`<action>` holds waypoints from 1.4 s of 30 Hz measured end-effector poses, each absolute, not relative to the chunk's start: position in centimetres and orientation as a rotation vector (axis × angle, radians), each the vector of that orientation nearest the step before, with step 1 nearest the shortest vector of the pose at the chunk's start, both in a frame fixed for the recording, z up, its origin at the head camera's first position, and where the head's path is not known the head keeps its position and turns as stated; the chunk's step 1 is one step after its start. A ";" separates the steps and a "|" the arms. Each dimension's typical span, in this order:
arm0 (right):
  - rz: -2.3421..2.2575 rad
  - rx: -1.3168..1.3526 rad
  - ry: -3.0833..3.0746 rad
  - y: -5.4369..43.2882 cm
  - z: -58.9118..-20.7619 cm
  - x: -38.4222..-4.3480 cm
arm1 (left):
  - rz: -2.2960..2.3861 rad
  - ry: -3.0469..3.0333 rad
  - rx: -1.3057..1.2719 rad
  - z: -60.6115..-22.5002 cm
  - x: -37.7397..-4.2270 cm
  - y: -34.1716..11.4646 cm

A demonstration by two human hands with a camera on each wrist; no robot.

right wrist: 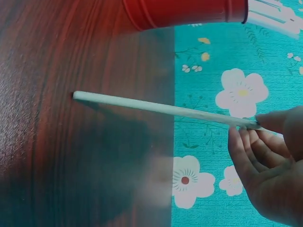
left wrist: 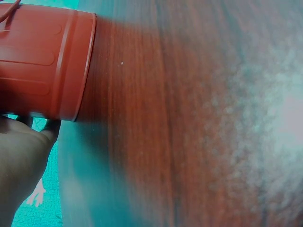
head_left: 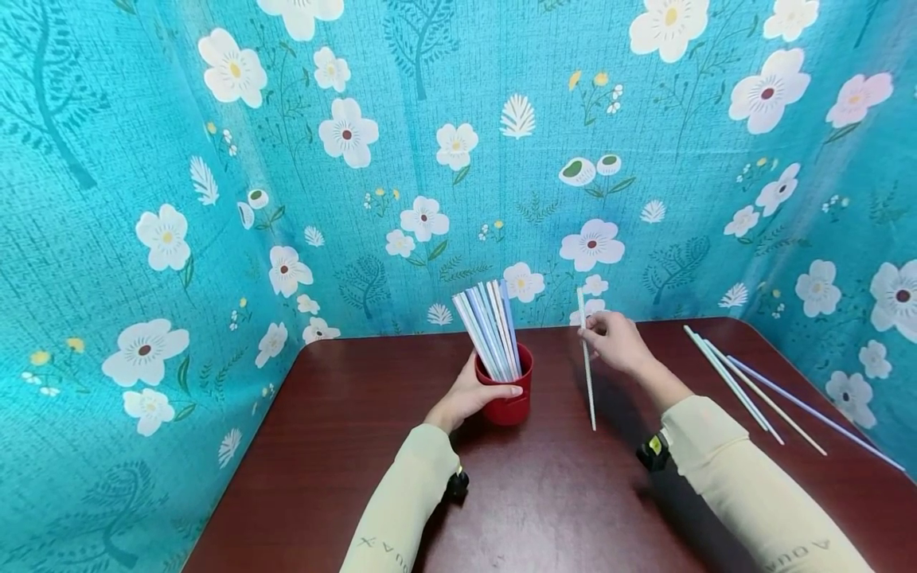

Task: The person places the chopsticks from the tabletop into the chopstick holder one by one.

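Left of the table's middle, a red cup (head_left: 509,412) stands upright, filled with a leaning bundle of pale white, blue and lilac sticks (head_left: 490,326). My left hand (head_left: 467,391) grips the cup from its left side, the thumb lying across the front. To the right of the cup, my right hand (head_left: 618,341) pinches a thin, pale straw-like stick (head_left: 590,386) near its upper part, holding it nearly upright. In the right wrist view, the thumb and fingertips close on this stick (right wrist: 142,104), while its lower end is close over the dark wood.
Several loose sticks (head_left: 770,390), whitish, cream and lilac, lie slanting on the right side of the brown table (head_left: 344,446). A turquoise flowered cloth (head_left: 401,175) hangs behind the table and along both sides.
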State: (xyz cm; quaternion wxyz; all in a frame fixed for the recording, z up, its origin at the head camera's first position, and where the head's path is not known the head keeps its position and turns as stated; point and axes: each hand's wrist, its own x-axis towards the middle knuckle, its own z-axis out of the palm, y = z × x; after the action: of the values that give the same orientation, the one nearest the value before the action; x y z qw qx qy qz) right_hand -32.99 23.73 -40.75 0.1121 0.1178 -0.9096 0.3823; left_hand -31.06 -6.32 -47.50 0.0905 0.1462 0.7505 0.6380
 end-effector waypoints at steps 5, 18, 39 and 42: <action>1.156 0.319 -2.577 23.4 -39.6 -32.8 | 1.903 2.217 0.446 -47.5 -31.1 -6.3; 1.427 0.354 -2.154 20.2 -33.9 -30.4 | 1.903 2.220 0.441 -47.4 -31.1 -6.4; 1.245 0.602 -2.179 17.4 -36.0 -31.1 | 1.921 2.218 0.439 -47.7 -31.2 -6.3; 1.210 0.632 -2.195 17.0 -36.4 -31.1 | 1.914 2.227 0.433 -47.7 -31.2 -6.3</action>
State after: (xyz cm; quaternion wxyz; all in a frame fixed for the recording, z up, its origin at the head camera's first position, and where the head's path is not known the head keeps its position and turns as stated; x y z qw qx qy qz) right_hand -31.12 16.97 -36.38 0.2745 0.2352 -0.8165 0.4502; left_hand -31.24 -6.28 -47.68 0.0866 0.1455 0.7474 0.6424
